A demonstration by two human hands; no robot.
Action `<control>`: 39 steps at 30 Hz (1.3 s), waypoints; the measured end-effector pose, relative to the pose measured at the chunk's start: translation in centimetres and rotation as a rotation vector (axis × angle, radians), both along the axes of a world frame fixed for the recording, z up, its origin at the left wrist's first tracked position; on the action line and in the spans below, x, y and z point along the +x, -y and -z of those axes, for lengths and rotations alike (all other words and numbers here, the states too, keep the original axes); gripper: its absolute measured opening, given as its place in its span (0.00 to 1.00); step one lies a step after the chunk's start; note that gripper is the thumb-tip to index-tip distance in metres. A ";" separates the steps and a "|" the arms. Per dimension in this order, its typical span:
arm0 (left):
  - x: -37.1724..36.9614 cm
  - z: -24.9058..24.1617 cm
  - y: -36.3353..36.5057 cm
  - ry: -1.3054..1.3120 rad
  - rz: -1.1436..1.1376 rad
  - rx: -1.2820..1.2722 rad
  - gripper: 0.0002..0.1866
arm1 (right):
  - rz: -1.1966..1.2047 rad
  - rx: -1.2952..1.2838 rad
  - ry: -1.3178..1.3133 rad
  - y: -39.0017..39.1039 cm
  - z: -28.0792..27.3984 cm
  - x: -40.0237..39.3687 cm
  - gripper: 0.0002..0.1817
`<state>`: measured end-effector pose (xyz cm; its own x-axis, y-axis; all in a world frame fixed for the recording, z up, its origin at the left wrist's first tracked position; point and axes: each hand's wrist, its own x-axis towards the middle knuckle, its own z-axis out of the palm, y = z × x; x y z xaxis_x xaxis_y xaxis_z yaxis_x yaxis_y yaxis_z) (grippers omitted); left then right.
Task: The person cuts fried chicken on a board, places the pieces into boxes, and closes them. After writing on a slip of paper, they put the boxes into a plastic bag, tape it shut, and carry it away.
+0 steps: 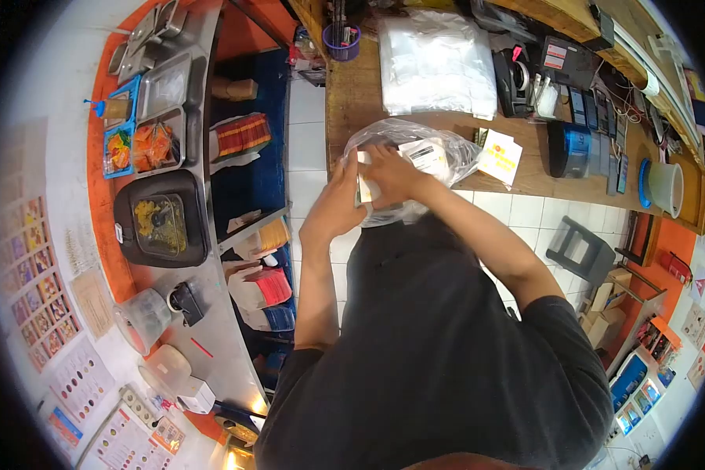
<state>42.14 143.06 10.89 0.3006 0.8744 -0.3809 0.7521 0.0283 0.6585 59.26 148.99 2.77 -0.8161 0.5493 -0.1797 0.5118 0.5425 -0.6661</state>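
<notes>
A clear plastic bag (456, 149) lies at the front edge of the wooden table, with a white package bearing a printed label (424, 157) inside it. My left hand (338, 202) is against the left side of a small white and yellow box (366, 178) at the bag's opening. From the right, my right hand (392, 176) reaches over the same box, fingers bent onto its top. Both hands touch the box, and the bag's film lies around them. A white card with yellow print (500, 158) rests right of the bag.
Stacked clear bags (435, 66) and a purple basket (341, 42) are at the back of the table (525, 145). A blue device (569, 149) and phones stand right. A steel counter (231, 313) with trays runs left. A grey stool (580, 251) is on the floor.
</notes>
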 end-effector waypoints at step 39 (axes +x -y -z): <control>-0.6 -0.7 -0.7 0.048 -0.057 -0.014 0.51 | -0.062 0.196 0.427 -1.2 0.0 5.7 0.48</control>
<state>41.51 143.79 11.58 0.2686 0.8854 -0.3793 0.7162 0.0798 0.6933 64.94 150.16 2.72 -0.7241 0.5588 -0.4042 0.6803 0.6751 -0.2853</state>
